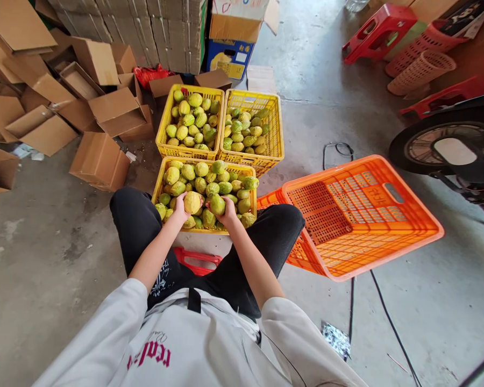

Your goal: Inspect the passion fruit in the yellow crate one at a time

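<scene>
Left hand (179,209): gripping a yellow fruit (192,202), which hides part of the fingers.
Right hand (229,212): gripping a green fruit (216,205), just beside the yellow fruit with a gap between them.
Held pair: over the near part of the front crate (158,181) (whether either fruit touches the pile below, I cannot tell).
Front crate: yellow, heaped with green and yellow fruit, close in front of the knees (284,217).
Back left crate (160,126): yellow, also piled with fruit, just beyond the front crate.
Back right crate (273,129): yellow, its fruit mostly toward the left, bare mesh showing at the right.
Orange crate (349,247): larger than the yellow ones, beside the right knee, its slatted inside in view.
Floor at left: brown boxes (94,158), many open, jumbled together.
Far right: a red stool (381,29), pink baskets (421,72) and a wheel (403,142).
</scene>
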`<state>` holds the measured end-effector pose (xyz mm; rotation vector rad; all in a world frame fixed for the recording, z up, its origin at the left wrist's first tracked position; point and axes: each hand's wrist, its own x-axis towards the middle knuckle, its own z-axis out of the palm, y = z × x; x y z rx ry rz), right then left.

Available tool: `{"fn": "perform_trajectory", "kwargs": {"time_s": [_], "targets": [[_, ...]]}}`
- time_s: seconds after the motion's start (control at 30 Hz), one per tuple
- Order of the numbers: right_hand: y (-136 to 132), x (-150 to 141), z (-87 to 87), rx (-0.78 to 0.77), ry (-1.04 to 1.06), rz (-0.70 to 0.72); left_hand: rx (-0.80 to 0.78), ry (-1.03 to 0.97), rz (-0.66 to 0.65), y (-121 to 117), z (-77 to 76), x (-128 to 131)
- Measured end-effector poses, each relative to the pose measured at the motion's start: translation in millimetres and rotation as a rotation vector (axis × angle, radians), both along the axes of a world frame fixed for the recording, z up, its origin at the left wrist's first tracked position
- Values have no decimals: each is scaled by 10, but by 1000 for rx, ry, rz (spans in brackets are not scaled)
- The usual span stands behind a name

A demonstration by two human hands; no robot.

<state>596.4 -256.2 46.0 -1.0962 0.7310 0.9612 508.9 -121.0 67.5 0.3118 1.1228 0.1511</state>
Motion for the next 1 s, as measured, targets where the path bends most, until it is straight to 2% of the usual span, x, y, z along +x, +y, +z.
{"fn": "perform_trajectory", "kwargs": {"time_s": [0.13,0.3,0.43,0.67,0.83,1.0], "targets": [[21,2,18,22,25,-6,1,41,16,10,-22,-5],[19,-19,23,72,48,-16,58,79,-58,25,-111,10],[-5,-21,7,112,2,-1,88,124,-67,26,-189,19],[21,-25,57,56,-72,-72,84,161,-41,73,-277,-13],[2,-13,56,40,-14,-46,83,152,-30,65,-288,-10],[-5,24,3,42,48,-42,20,126,-15,30,-224,-13]]}}
